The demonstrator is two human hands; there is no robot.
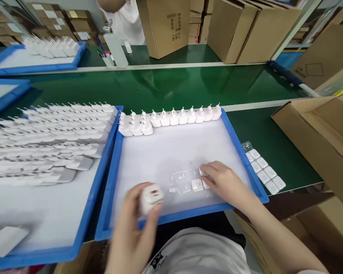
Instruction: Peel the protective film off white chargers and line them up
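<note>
My left hand [137,224] is closed round a white charger [152,196], whose end with small dark and red ports faces up. It is held over the front of a white-bottomed tray with a blue rim [231,137]. Over the same tray, the fingers of my right hand [221,179] pinch a small white square cap [202,172]. Below those fingers lies a clear plastic blister tray [183,182], with a white square cap [197,185] in one pocket and another partly hidden by my hand. White chargers [173,117] with pins up line the tray's far edge.
To the left, a second blue-rimmed tray [82,224] holds many rows of white chargers [51,140]. Another blister pack of white caps [263,171] lies to the right, near an open cardboard box [317,140]. A person [128,23] stands across the green table [171,85].
</note>
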